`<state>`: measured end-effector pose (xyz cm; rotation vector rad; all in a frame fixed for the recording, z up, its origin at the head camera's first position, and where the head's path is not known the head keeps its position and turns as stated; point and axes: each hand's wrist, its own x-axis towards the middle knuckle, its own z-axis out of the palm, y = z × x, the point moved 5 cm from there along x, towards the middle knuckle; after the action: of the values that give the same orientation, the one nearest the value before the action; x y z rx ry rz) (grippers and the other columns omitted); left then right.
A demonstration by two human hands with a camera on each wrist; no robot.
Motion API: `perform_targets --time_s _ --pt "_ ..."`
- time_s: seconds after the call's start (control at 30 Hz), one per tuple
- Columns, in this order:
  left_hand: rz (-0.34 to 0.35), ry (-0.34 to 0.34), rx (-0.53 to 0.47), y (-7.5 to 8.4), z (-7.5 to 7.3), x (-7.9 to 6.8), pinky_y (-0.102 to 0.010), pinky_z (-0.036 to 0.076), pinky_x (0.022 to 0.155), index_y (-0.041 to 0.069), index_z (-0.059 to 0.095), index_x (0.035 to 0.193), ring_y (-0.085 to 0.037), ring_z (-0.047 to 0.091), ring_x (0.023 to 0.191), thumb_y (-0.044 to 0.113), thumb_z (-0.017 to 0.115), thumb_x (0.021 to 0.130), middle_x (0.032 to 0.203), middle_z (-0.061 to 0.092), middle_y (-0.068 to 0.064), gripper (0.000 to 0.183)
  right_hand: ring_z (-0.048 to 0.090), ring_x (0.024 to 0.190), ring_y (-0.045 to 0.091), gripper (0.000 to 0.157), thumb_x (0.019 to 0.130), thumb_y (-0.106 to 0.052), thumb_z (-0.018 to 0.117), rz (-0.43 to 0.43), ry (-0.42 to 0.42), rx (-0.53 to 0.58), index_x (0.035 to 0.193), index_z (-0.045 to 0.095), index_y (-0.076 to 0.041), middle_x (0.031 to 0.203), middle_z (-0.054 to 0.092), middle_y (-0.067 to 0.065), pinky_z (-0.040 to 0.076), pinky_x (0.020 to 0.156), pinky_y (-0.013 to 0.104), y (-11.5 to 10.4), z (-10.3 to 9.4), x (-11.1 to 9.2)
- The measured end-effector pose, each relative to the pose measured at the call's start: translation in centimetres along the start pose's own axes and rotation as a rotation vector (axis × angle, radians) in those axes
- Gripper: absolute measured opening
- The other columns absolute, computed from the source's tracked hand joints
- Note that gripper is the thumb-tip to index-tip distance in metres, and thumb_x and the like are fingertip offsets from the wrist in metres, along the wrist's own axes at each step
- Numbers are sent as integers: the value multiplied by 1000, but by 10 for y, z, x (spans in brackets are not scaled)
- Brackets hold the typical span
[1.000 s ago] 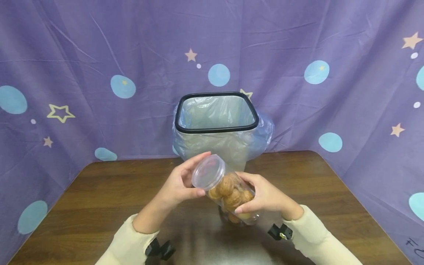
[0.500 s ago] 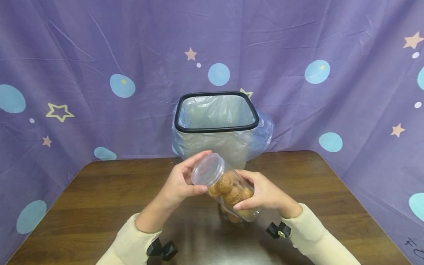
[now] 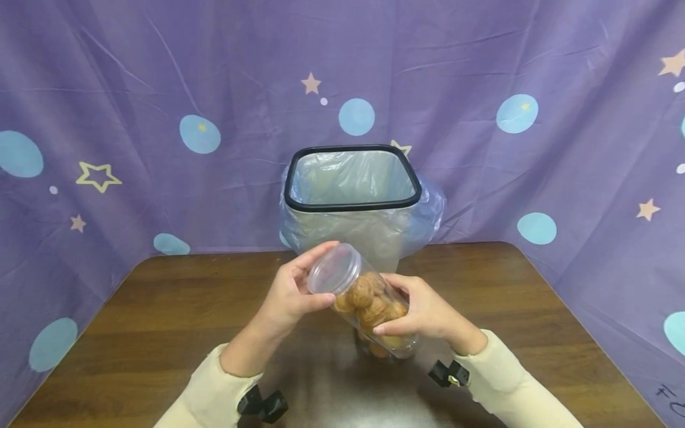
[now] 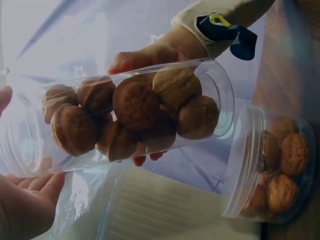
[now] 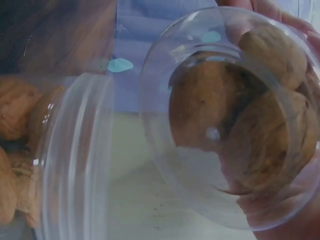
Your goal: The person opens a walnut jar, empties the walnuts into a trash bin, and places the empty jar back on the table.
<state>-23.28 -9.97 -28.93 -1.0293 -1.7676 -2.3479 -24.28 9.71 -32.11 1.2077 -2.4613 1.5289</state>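
Note:
A clear plastic jar [image 3: 350,318] holding several walnuts [image 4: 135,102] is tilted between both hands, lifted above the table. My left hand [image 3: 289,294] has its thumb and fingers around the clear lid [image 3: 334,268] at the jar's upper left end. With thumb and fingers, my right hand [image 3: 428,309] grips the jar's body near its base. The lid sits on the jar. A second lidded jar [image 4: 240,165] of walnuts stands on the table, mostly hidden behind the held one in the head view; the right wrist view shows its lid [image 5: 80,155] close by.
A bin [image 3: 369,238] with a black rim [image 3: 353,207] and a thin bluish plastic liner [image 3: 428,208] stands behind the hands at the back of the wooden table [image 3: 176,315]. Beyond it hangs a purple curtain [image 3: 257,71] with stars and dots.
The jar and both hands have risen very slightly in the head view, with the grip unchanged. The head view itself has shifted a little.

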Motion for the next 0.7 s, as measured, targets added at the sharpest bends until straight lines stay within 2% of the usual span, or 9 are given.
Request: perform_targets --time_s 0.2,0.47,0.7 --pt "-9 43 -2 -2 -1 1 -25 46 95 -13 42 133 -14 55 113 17 83 68 124 60 3 83 65 85 11 55 66 -21 84 36 9 -4 114 62 -8 95 69 -3 53 79 28 -2 1 1" --pt "-23 85 -10 -1 -1 0 -25 46 96 -11 44 133 -13 56 112 10 81 66 122 62 3 80 64 81 10 50 67 -20 84 71 30 16 111 64 -8 92 69 -3 54 75 27 -5 3 1" --pt "-12 114 -36 0 -3 -1 -24 47 94 -16 42 131 -14 57 108 9 81 68 118 63 1 77 62 83 10 53 67 -23 83 47 10 -24 113 61 -9 94 67 -4 53 77 27 -7 4 1"
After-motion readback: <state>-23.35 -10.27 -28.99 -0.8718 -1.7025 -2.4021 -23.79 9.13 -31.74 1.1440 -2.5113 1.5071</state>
